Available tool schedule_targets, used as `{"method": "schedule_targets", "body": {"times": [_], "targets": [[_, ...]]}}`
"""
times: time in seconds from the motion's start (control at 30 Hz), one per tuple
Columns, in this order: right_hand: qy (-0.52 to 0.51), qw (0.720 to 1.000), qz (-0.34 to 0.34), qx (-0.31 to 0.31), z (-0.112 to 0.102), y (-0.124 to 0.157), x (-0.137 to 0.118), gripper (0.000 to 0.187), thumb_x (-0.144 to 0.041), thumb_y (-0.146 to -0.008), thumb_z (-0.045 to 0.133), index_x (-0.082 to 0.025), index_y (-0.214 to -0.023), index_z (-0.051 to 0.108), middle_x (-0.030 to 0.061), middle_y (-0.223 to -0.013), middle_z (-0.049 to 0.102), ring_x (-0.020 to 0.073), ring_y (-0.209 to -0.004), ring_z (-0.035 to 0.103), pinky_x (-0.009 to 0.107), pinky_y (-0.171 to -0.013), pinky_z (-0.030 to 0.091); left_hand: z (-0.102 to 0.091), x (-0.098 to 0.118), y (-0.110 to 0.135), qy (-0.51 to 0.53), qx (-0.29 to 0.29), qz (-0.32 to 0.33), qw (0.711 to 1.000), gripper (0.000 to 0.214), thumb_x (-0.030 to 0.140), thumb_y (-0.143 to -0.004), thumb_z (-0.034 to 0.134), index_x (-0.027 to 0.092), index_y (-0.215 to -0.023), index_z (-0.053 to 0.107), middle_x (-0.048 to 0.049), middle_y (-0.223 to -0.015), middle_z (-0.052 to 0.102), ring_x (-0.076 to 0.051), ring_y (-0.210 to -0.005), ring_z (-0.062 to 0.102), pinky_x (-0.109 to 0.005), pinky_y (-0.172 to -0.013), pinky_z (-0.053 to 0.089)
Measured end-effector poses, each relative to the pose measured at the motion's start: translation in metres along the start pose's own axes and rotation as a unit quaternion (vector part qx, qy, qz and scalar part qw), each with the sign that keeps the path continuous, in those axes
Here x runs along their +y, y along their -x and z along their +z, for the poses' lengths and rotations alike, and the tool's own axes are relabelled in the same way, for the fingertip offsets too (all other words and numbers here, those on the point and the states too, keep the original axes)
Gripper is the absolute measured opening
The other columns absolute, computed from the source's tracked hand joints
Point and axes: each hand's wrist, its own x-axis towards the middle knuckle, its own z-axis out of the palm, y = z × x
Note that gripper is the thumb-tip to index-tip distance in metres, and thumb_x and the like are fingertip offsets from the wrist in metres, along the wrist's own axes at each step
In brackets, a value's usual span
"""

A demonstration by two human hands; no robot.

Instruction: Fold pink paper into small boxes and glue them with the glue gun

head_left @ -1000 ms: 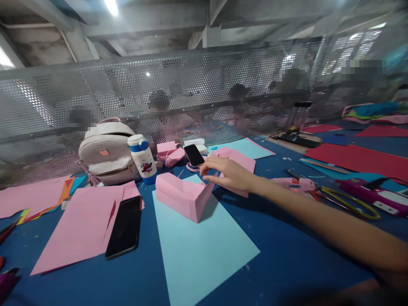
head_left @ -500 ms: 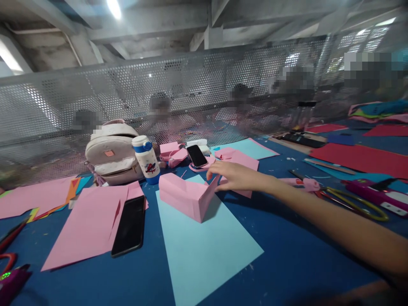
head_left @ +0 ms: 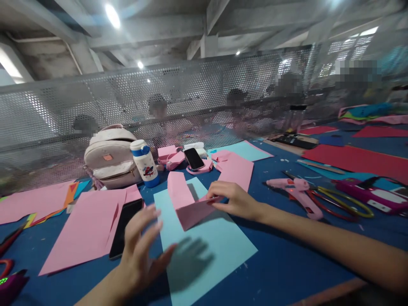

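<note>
1. Spread-fingered, the left hand [head_left: 138,250] hovers by the blue sheet [head_left: 228,250]; the right hand [head_left: 234,199] pinches the folded pink paper [head_left: 189,215].
2. Beyond the blue sheet's left corner: pale backpack [head_left: 111,151], then lidded bottle [head_left: 145,163], contents hidden.
3. On the blue sheet, the folded pink paper stands sharply bent.

Can make out no words, brand names or numbers anywhere. Shows only a small salmon-coloured label [head_left: 108,157] on the front of the pale backpack [head_left: 105,146], too small to read; a red-and-blue printed figure [head_left: 148,171] on the white bottle [head_left: 145,161]; and glowing green marks [head_left: 4,280] on a purple device [head_left: 14,289], not legible.
</note>
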Motion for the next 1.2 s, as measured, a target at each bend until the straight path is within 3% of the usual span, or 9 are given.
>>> {"method": "schedule_targets", "body": {"times": [0.1,0.3,0.47,0.63,0.8,1.0,1.1,1.2], "targets": [[-0.017,0.998,-0.055,0.036,0.011,0.006,-0.001,0.005,-0.015,-0.092,0.06,-0.017,-0.091,0.065,0.0059,-0.084,0.068,0.0163,-0.077,0.059,0.027,-0.068,0.046,0.017,-0.008,-0.01,-0.013,-0.018,-0.032,0.999,0.071,0.027,-0.087,0.07,0.03,-0.147,0.033,-0.0126,-0.139,0.044,-0.032,-0.131,0.045,-0.052,-0.108,0.043],[-0.046,0.992,-0.074,0.089,0.019,0.014,0.005,0.003,-0.019,-0.094,0.061,-0.018,-0.092,0.064,0.0063,-0.083,0.07,0.0166,-0.077,0.061,0.03,-0.069,0.049,0.044,-0.02,-0.018,0.052,-0.053,-0.057,0.996,0.049,0.03,-0.089,0.068,0.029,-0.133,0.046,-0.0105,-0.134,0.047,-0.03,-0.129,0.046,-0.05,-0.11,0.04],[-0.094,0.99,-0.018,0.106,0.025,0.018,0.011,0.004,-0.021,-0.093,0.065,-0.019,-0.089,0.065,0.0051,-0.08,0.069,0.0171,-0.076,0.06,0.031,-0.068,0.048,0.055,-0.03,-0.003,0.072,-0.067,-0.099,0.99,0.075,0.032,-0.086,0.071,0.032,-0.149,0.029,-0.0128,-0.149,0.034,-0.034,-0.142,0.033,-0.056,-0.115,0.033],[-0.124,0.987,-0.023,0.099,0.031,0.021,0.014,0.008,-0.028,-0.095,0.063,-0.022,-0.094,0.068,0.0045,-0.08,0.066,0.0163,-0.077,0.061,0.03,-0.067,0.049,0.063,-0.042,0.008,0.166,-0.119,-0.185,0.961,0.087,0.033,-0.089,0.068,0.038,-0.155,0.012,-0.0086,-0.164,0.015,-0.035,-0.151,0.017,-0.062,-0.121,0.019],[-0.097,0.988,-0.055,0.105,0.028,0.022,0.014,0.012,-0.022,-0.097,0.057,-0.025,-0.098,0.069,0.0057,-0.081,0.065,0.0175,-0.075,0.062,0.032,-0.066,0.052,0.076,-0.057,0.01,0.298,-0.105,-0.304,0.899,0.096,0.043,-0.084,0.073,0.041,-0.155,0.009,-0.0078,-0.166,0.012,-0.034,-0.152,0.016,-0.056,-0.121,0.026],[-0.089,0.989,-0.094,0.068,0.025,0.024,0.017,0.022,-0.016,-0.099,0.048,-0.025,-0.105,0.067,0.0068,-0.085,0.065,0.0189,-0.081,0.063,0.034,-0.07,0.053,0.078,-0.06,-0.005,0.511,-0.15,-0.377,0.757,0.129,0.058,-0.062,0.086,0.035,-0.157,0.001,-0.0199,-0.157,0.034,-0.039,-0.141,0.042,-0.058,-0.111,0.04],[-0.103,0.987,-0.097,0.081,0.027,0.025,0.018,0.02,-0.016,-0.1,0.049,-0.022,-0.104,0.067,0.0074,-0.088,0.063,0.0188,-0.083,0.062,0.034,-0.072,0.053,0.075,-0.056,-0.007,0.562,-0.159,-0.384,0.715,0.128,0.067,-0.056,0.085,0.031,-0.156,0.015,-0.0189,-0.151,0.044,-0.038,-0.137,0.047,-0.055,-0.112,0.04],[-0.124,0.984,-0.092,0.092,0.028,0.025,0.015,0.017,-0.018,-0.1,0.05,-0.02,-0.1,0.067,0.0079,-0.088,0.063,0.0183,-0.084,0.061,0.033,-0.074,0.053,0.072,-0.053,-0.006,0.583,-0.157,-0.399,0.69,0.105,0.068,-0.065,0.079,0.024,-0.15,0.034,-0.0187,-0.143,0.053,-0.037,-0.132,0.052,-0.053,-0.11,0.042]]}}
